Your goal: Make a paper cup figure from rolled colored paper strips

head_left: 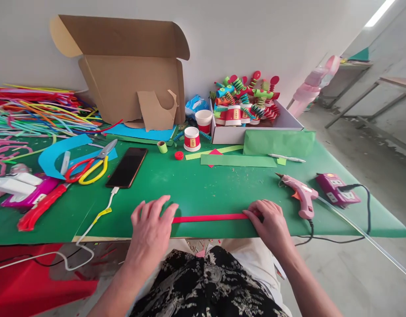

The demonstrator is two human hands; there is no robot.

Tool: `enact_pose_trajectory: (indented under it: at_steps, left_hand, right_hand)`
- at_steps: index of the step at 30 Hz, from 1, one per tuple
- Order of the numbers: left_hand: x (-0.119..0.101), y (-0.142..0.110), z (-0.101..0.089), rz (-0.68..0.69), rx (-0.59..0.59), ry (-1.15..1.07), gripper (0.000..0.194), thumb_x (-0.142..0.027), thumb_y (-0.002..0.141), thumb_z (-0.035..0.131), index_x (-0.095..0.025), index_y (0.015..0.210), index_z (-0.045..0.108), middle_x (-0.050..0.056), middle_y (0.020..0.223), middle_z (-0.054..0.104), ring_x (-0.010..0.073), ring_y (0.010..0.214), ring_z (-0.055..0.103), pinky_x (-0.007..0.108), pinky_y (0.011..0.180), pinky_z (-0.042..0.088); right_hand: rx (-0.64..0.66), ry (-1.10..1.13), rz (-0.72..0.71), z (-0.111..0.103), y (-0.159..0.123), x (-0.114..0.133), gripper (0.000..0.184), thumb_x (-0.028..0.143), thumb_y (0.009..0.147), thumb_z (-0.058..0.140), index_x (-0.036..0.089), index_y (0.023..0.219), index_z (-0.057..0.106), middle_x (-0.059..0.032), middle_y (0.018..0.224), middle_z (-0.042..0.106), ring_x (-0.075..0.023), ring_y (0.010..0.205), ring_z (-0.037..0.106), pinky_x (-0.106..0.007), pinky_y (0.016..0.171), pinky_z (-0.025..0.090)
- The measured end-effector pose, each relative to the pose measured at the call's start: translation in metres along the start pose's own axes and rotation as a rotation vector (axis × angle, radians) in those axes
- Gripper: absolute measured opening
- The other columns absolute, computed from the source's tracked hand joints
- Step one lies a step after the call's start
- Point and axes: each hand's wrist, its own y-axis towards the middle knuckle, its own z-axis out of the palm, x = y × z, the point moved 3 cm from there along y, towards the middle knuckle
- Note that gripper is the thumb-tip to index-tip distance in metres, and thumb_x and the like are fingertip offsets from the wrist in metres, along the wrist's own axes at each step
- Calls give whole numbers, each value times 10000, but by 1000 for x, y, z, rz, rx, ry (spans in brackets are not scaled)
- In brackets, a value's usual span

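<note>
A narrow red paper strip (209, 218) lies straight along the front of the green table. Its right end is pinched between the thumb and fingers of my right hand (267, 220). My left hand (153, 224) rests over the strip's left end with the fingers curved and apart, the thumb side touching or just above the strip; that end is hidden. Beyond the strip stand a red and white paper cup (192, 139) with blue folded paper arms, a small red paper coil (179, 155) and a light green paper roll (162, 146).
To the right are a pink glue gun (301, 193) and a purple power socket (338, 189). On the left lie scissors (90, 167), a phone (127, 167) with a cable, and a red-handled cutter (42, 207). A box of paper figures (255, 134) and a cardboard box (130, 83) stand behind.
</note>
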Motion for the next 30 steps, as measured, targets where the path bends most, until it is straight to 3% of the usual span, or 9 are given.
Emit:
enact_pose_trajectory:
  at_steps: [3, 7, 11, 16, 21, 30]
  left_hand:
    - [-20, -1, -1, 222, 2, 14, 620, -10, 861, 415, -345, 1372, 519, 50, 1457, 510, 331, 1348, 411, 602, 1094, 264]
    - [-51, 1, 0, 439, 83, -68, 618, -67, 898, 400, -276, 1480, 392, 25, 1492, 494, 274, 1431, 329, 557, 1167, 223]
    - [-80, 6, 5, 460, 69, -108, 517, -255, 985, 391, -190, 1496, 351, 58, 1505, 478, 254, 1424, 356, 552, 1184, 217]
    - [-99, 6, 23, 445, 85, -68, 574, -440, 1006, 346, -121, 1483, 358, 92, 1526, 441, 262, 1434, 346, 558, 1178, 248]
    - [-85, -3, 28, 403, 112, 27, 712, -572, 969, 330, -94, 1497, 320, 120, 1555, 386, 269, 1463, 290, 556, 1177, 255]
    - [-20, -31, 9, 266, 90, 154, 737, -578, 963, 338, -79, 1504, 313, 144, 1541, 398, 291, 1449, 320, 536, 1189, 213]
  right_hand:
    - [14, 19, 4, 0, 0, 2, 315, 388, 974, 459, 222, 713, 524, 8, 626, 571, -182, 663, 527, -346, 778, 390]
    - [18, 23, 21, -1, -1, 4, 290, 346, 973, 470, 219, 718, 523, 4, 644, 580, -182, 686, 523, -351, 809, 394]
    - [14, 13, 17, -2, -2, 6, 296, 337, 980, 467, 215, 716, 523, 3, 648, 571, -180, 691, 525, -341, 801, 398]
    - [-1, 3, -17, -2, -3, 3, 318, 365, 986, 458, 213, 718, 533, 4, 631, 568, -178, 673, 522, -331, 774, 394]
    - [-34, 12, -66, -1, -1, -2, 358, 427, 984, 447, 217, 711, 542, 5, 619, 582, -180, 649, 533, -330, 738, 390]
    - [-57, 3, -123, -2, 2, -3, 424, 530, 974, 428, 222, 708, 544, 9, 601, 559, -187, 611, 539, -329, 669, 389]
